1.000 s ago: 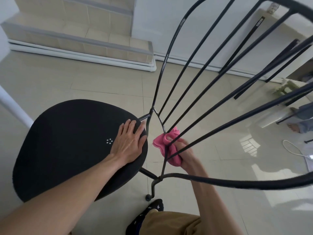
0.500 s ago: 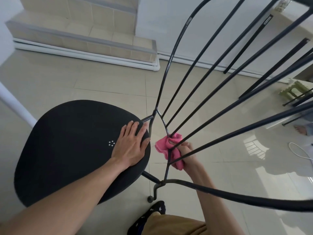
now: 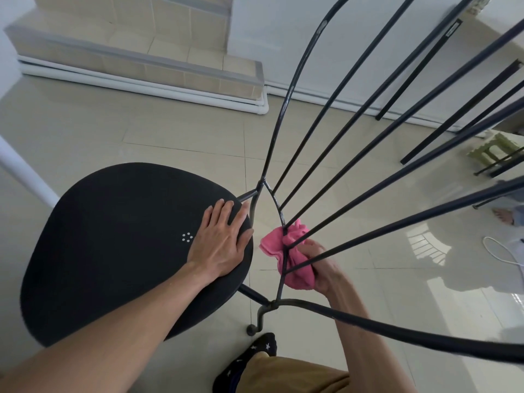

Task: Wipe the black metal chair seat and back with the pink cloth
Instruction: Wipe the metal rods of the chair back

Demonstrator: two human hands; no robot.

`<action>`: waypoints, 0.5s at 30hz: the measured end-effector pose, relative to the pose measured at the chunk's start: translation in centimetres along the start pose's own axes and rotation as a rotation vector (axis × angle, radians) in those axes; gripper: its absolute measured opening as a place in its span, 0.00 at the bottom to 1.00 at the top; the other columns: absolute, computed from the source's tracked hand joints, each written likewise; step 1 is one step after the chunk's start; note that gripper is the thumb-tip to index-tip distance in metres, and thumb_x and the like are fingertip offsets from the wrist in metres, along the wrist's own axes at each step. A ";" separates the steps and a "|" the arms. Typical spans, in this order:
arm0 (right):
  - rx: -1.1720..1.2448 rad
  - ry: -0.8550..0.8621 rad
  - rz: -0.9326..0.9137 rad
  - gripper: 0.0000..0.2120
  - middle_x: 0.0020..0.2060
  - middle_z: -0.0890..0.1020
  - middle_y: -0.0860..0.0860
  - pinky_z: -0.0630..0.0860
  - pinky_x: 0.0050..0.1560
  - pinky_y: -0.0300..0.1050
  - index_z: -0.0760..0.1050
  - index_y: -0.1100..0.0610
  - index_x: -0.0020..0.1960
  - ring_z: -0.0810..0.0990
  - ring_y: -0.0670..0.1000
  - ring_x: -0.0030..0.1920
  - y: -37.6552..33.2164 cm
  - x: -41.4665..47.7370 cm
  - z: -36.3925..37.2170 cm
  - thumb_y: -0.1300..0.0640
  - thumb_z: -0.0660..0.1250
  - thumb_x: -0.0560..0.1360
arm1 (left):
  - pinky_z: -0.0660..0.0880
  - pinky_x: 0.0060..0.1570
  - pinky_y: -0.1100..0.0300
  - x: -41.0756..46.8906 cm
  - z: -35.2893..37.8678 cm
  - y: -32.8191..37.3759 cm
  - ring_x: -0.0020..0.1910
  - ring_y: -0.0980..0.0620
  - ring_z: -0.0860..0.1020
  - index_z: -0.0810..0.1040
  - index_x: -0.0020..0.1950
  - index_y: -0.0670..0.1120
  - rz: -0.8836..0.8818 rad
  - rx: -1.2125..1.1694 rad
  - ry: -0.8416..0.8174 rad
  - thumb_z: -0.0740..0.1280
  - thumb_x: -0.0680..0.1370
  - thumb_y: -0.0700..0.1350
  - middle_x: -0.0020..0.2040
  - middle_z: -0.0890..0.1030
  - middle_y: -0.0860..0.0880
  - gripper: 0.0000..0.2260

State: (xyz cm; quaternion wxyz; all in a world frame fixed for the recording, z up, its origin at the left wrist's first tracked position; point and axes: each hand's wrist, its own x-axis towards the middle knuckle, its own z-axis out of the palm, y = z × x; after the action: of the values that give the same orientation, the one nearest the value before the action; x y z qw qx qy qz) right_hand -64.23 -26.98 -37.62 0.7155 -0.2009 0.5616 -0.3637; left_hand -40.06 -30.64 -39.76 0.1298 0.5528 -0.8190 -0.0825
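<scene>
The black chair seat (image 3: 113,242) fills the lower left, with a small ring of pale dots near its rear. My left hand (image 3: 219,241) lies flat on the seat's rear edge, fingers spread, holding nothing. The chair back is a fan of thin black metal rods (image 3: 334,194) rising to the upper right inside a curved outer frame (image 3: 397,333). My right hand (image 3: 321,266) sits behind the lowest part of the rods, closed around the bunched pink cloth (image 3: 289,256), which presses against the rods where they converge.
Tiled steps (image 3: 136,52) with white pipes along their base stand at the back left. A white wall runs behind. A green stool (image 3: 493,147), another person's bare foot (image 3: 503,215) and a white cable (image 3: 502,249) lie at the right. My dark sock (image 3: 252,355) is near the chair leg.
The view has tilted slightly. My right hand with the pink cloth has slid a little down the lower rods. My left hand has stayed flat on the seat.
</scene>
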 end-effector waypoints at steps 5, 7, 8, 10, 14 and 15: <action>-0.232 -0.084 0.103 0.04 0.42 0.79 0.60 0.82 0.32 0.43 0.75 0.61 0.53 0.83 0.53 0.32 -3.9 0.7 1.3 0.63 0.69 0.79 | 0.60 0.76 0.39 0.2 -0.2 0.0 0.77 0.36 0.62 0.55 0.81 0.48 0.004 -0.005 0.002 0.47 0.84 0.60 0.75 0.68 0.37 0.28; -0.270 -0.133 0.140 0.04 0.35 0.78 0.56 0.83 0.36 0.42 0.76 0.62 0.46 0.81 0.50 0.29 -5.0 1.0 1.8 0.67 0.66 0.79 | 0.58 0.76 0.39 0.1 -0.2 0.1 0.78 0.36 0.61 0.54 0.81 0.49 0.005 -0.005 -0.007 0.47 0.84 0.60 0.76 0.66 0.37 0.28; -0.344 -0.140 0.123 0.03 0.36 0.80 0.57 0.84 0.45 0.45 0.76 0.64 0.46 0.82 0.51 0.31 -5.0 1.3 1.9 0.66 0.67 0.79 | 0.57 0.77 0.39 0.0 -0.2 0.1 0.78 0.36 0.60 0.53 0.81 0.49 0.007 -0.010 -0.021 0.47 0.84 0.60 0.77 0.65 0.37 0.28; -0.429 -0.056 0.090 0.09 0.49 0.84 0.61 0.81 0.58 0.54 0.79 0.63 0.57 0.86 0.54 0.44 -4.5 2.0 2.1 0.64 0.70 0.77 | 0.56 0.77 0.39 0.0 -0.2 0.2 0.79 0.37 0.59 0.52 0.82 0.49 0.002 -0.017 -0.024 0.48 0.84 0.60 0.77 0.64 0.37 0.28; -0.202 0.002 0.081 0.06 0.39 0.80 0.58 0.81 0.33 0.40 0.75 0.64 0.54 0.82 0.51 0.32 -2.4 1.5 3.4 0.63 0.67 0.79 | 0.56 0.78 0.40 0.0 -0.2 0.0 0.79 0.38 0.59 0.52 0.81 0.49 -0.006 -0.034 -0.025 0.48 0.84 0.60 0.77 0.64 0.38 0.28; -0.120 0.017 0.083 0.07 0.32 0.77 0.55 0.78 0.26 0.39 0.75 0.64 0.49 0.79 0.50 0.26 -1.6 1.0 3.8 0.59 0.66 0.80 | 0.56 0.78 0.41 0.0 -0.2 0.0 0.79 0.38 0.59 0.51 0.81 0.49 -0.010 -0.039 -0.022 0.47 0.83 0.60 0.77 0.64 0.38 0.28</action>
State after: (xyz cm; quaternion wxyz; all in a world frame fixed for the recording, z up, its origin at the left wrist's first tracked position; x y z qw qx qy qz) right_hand -60.98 -29.28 -36.04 0.7118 -0.2167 0.5963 -0.3013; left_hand -39.99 -30.66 -39.59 0.1313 0.5532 -0.8159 -0.1052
